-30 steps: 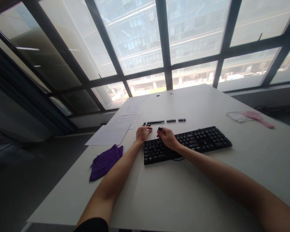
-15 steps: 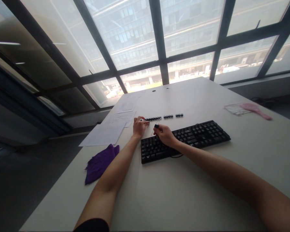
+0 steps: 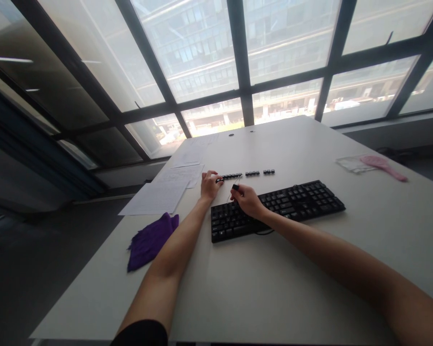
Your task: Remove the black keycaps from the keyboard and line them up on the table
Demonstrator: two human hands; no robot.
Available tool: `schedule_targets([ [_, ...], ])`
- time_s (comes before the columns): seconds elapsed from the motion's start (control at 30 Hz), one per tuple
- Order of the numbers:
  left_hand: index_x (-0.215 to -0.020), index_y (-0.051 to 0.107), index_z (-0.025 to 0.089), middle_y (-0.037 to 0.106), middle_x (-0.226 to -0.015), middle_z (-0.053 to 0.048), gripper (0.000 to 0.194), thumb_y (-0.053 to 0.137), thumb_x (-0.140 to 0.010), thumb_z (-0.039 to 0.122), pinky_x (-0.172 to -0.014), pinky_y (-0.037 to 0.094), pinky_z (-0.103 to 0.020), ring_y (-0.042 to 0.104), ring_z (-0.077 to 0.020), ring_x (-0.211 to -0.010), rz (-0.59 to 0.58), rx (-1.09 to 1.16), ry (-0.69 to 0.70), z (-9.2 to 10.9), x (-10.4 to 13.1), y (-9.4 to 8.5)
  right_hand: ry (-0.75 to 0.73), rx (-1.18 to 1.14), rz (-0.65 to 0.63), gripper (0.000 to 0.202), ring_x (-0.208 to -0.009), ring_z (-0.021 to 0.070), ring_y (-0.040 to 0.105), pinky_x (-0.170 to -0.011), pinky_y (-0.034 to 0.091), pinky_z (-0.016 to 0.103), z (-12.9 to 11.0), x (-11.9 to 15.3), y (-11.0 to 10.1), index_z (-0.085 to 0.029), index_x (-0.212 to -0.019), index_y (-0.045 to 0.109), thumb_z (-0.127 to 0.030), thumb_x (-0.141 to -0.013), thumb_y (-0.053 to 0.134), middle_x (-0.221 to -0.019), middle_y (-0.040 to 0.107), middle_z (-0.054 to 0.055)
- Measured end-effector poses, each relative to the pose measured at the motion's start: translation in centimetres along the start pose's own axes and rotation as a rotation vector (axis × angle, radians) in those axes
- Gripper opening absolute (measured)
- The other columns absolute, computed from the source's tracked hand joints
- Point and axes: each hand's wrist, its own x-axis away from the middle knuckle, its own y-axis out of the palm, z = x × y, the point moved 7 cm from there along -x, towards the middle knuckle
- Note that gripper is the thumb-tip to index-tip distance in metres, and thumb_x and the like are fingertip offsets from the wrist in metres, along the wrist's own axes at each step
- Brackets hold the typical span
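A black keyboard (image 3: 296, 203) lies on the white table, its left part partly under my right hand (image 3: 248, 200). The fingers of that hand are closed on a small keycap puller (image 3: 235, 187) with a black grip and thin wire loops, held just above the keyboard's upper left edge. Beyond the keyboard runs a row of loose black keycaps (image 3: 234, 176), in separate groups. At the row's left end, my left hand (image 3: 209, 187) has its thumb and fingers closed around a dark keycap (image 3: 220, 179), which seems to touch the table.
A crumpled purple cloth (image 3: 153, 241) lies left of my left forearm. Printed paper sheets (image 3: 155, 197) spread along the table's left edge. At the right are a pink hairbrush (image 3: 384, 166) and a clear plastic bag (image 3: 353, 164). Large windows stand behind the table.
My left fingers have shifted slightly at the row's left end, bringing the keycap in line with the others. My right hand with the puller stays nearly still. The view has tilted slightly.
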Motion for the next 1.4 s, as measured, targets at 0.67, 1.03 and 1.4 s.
schedule_targets([
  [0.67,-0.099,0.073,0.020,0.074,-0.087,-0.003,0.023,0.054,-0.087,0.017,-0.069,0.050,-0.029,0.064,-0.0176,-0.074,-0.190,0.398,-0.078,9.3,7.1,-5.1,-0.077,0.123,-0.060,0.019,-0.062,0.0139,0.050,-0.058,0.034,0.024,-0.2,0.1,0.7,-0.017,-0.072,0.064,-0.027,-0.086,0.056,-0.066,0.063,0.000],
  [1.03,-0.080,0.062,0.020,0.063,-0.079,-0.003,0.011,0.055,-0.083,0.012,-0.071,0.048,-0.030,0.058,-0.0183,-0.077,-0.173,0.301,0.017,10.2,8.8,-5.7,-0.080,0.252,-0.148,0.022,-0.058,0.0132,0.047,-0.057,0.031,0.025,-0.1,0.3,1.1,-0.018,-0.065,0.059,-0.027,-0.086,0.059,-0.062,0.061,0.000],
  [1.4,-0.081,0.071,0.019,0.068,-0.091,-0.007,0.005,0.068,-0.083,0.022,-0.084,0.048,-0.036,0.061,-0.0223,-0.090,-0.214,0.342,0.065,10.4,8.8,-5.2,-0.346,0.520,-0.211,0.021,-0.072,0.0188,0.055,-0.068,0.036,0.028,-2.7,2.0,0.9,-0.020,-0.073,0.064,-0.027,-0.092,0.057,-0.076,0.067,0.007],
])
